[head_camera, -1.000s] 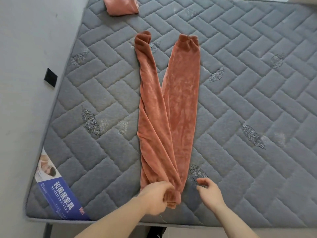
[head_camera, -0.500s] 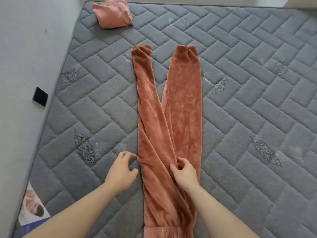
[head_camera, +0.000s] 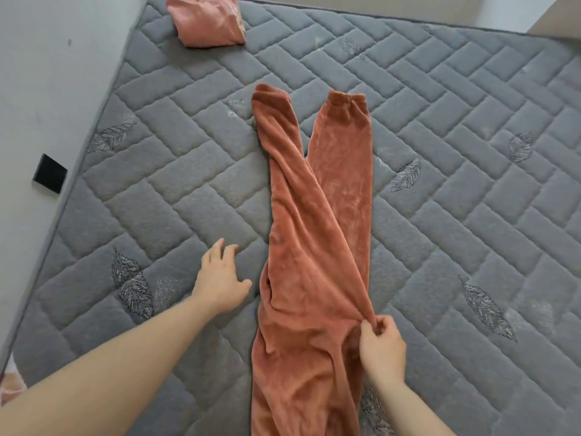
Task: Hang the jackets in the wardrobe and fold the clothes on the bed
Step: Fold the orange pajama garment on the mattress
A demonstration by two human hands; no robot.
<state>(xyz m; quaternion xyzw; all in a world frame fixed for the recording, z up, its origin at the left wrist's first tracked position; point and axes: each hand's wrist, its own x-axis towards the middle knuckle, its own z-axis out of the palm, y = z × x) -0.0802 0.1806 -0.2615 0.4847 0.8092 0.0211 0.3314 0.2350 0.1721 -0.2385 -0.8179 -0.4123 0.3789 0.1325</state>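
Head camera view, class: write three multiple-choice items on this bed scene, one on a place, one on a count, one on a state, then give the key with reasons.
1. Where does the small folded pink garment lie on the grey quilted mattress?
A. near the far left corner
B. beside the right hand
C. under the trousers

2. How many cuffed leg ends of the long rust-orange fleece trousers show at the far end?
A. one
B. two
C. four

3. What is the right hand doing?
A. lying flat on the mattress
B. pinching the trousers' right edge
C. holding the folded garment

Key: 1 A, since it sits at the top left, apart from the trousers. 2 B, since two ends point away. 3 B, since its fingers curl round the fabric, while the left hand is spread beside the trousers.
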